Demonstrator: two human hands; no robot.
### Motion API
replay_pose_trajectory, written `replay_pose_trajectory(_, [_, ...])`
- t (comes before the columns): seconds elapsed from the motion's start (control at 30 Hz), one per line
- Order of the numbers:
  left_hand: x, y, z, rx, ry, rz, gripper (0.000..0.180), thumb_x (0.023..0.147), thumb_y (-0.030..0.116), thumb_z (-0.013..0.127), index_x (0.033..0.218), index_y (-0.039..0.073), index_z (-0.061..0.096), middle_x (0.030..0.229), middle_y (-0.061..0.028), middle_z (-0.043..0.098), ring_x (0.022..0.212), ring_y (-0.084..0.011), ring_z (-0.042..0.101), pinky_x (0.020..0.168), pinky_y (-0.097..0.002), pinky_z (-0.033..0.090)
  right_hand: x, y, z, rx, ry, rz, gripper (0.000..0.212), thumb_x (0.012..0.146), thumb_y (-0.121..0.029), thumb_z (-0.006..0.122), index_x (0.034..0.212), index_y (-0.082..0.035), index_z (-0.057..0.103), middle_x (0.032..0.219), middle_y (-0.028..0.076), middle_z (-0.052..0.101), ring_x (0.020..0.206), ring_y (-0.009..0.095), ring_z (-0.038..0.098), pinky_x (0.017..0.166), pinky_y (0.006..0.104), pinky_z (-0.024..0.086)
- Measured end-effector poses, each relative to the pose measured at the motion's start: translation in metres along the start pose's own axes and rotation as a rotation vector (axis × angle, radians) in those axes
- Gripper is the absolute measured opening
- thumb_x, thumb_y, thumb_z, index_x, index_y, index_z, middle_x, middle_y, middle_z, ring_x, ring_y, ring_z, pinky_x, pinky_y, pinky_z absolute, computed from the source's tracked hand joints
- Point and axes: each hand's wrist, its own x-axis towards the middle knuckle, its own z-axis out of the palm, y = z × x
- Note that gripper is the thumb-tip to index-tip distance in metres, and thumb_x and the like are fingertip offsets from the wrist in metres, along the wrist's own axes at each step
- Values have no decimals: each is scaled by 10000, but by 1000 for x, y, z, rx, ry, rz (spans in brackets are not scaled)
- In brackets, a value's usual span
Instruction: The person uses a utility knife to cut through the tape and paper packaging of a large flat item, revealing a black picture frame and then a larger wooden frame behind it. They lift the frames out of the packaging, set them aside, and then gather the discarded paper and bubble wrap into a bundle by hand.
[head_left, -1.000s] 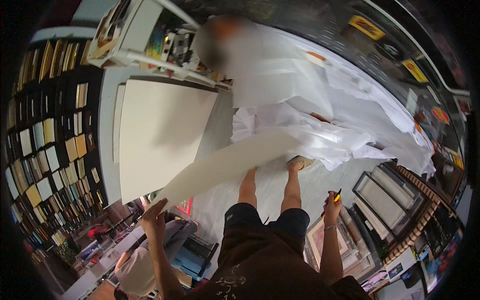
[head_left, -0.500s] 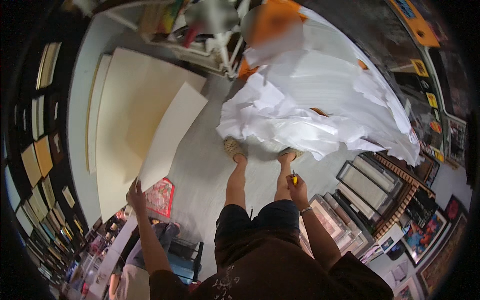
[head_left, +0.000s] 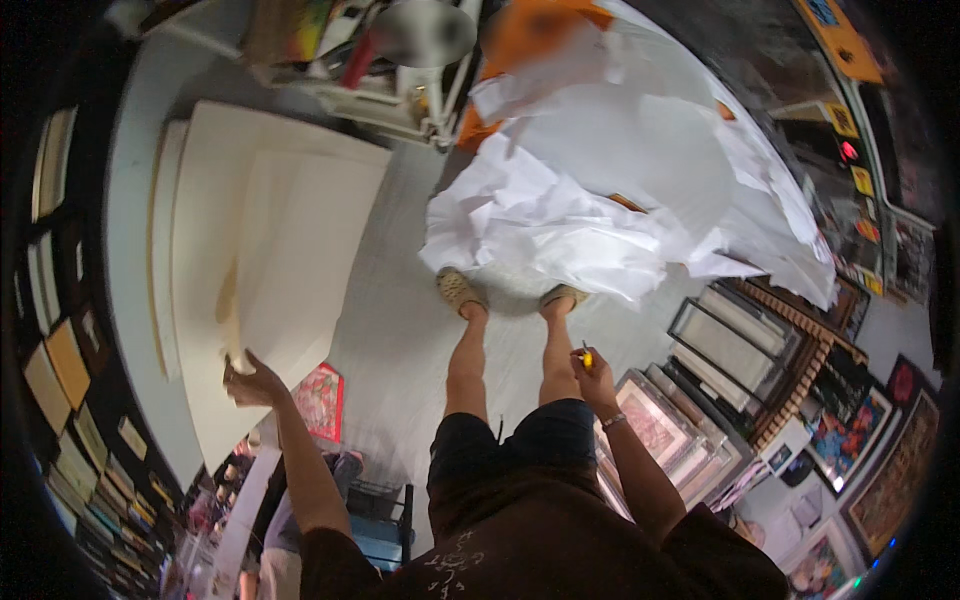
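A large cream-white board (head_left: 205,200) leans against the wall at the left. Over it lies a smaller white sheet (head_left: 310,240), with a tan shadow along its left edge. My left hand (head_left: 258,384) is at the lower left edge of this sheet, thumb and fingers spread apart; whether it touches the sheet I cannot tell. In front of my right thigh, my right hand (head_left: 597,383) is closed around a small yellow tool (head_left: 587,360) with a thin dark tip. The tool's exact kind is too small to make out.
Crumpled white paper sheets (head_left: 600,180) spread beyond my feet. Framed pictures (head_left: 660,420) stand in rows at the right. A white shelf rack (head_left: 400,108) is at the far side. A red patterned piece (head_left: 318,400) and a person (head_left: 285,535) are at lower left.
The smaller sheet has swung left and now lies over the large board. My left hand has moved slightly left and its fingers have spread. The right hand keeps its yellow tool.
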Motion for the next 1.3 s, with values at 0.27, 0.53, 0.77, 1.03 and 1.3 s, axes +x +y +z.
replay_pose_trajectory(0.27, [-217, 236, -141, -1717, -1433, 143, 268, 1062, 216, 473, 1161, 56, 663, 1259, -68, 626, 1226, -186, 544, 1054, -370, 423, 31, -42, 7, 256, -21, -26, 233, 1041, -168, 577, 1217, -37, 498, 896, 27, 538, 734, 125, 549, 636, 282, 480])
replay_pose_trajectory(0.53, [-308, 394, -314, -1595, -1686, -115, 489, 1106, 390, 441, 1420, 18, 485, 1190, -83, 584, 1095, -151, 542, 974, -311, 446, 106, -59, -55, -249, 173, -621, 206, 1008, -171, 539, 1160, -48, 605, 1083, 188, 596, 1065, 387, 506, 977, 442, 400])
replay_pose_trajectory(0.77, [-393, 408, -276, -1255, -1775, -204, 367, 1038, 382, 607, 1189, 50, 650, 783, 39, 522, 682, -57, 458, 628, -228, 391, 331, 59, -169, -530, 170, -428, 231, 946, -240, 652, 1067, -43, 668, 1097, 168, 670, 1030, 366, 611, 892, 483, 494])
replay_pose_trajectory(1.03, [-469, 355, -250, -659, -1686, -27, 448, 962, 466, 681, 1041, 26, 699, 772, -38, 610, 713, -147, 549, 673, -326, 455, 459, 169, -247, -1373, 91, -154, 506, 998, -487, 532, 1291, -89, 639, 1332, 49, 631, 1162, 256, 616, 1050, 516, 404])
replay_pose_trajectory(1.3, [-466, 386, -245, -646, -1731, -65, 440, 963, 458, 685, 1025, 23, 686, 741, -19, 564, 698, -130, 499, 662, -312, 426, 498, 178, -229, -1139, -53, -324, 289, 933, -252, 555, 800, -92, 756, 948, 159, 747, 949, 351, 729, 737, 500, 592])
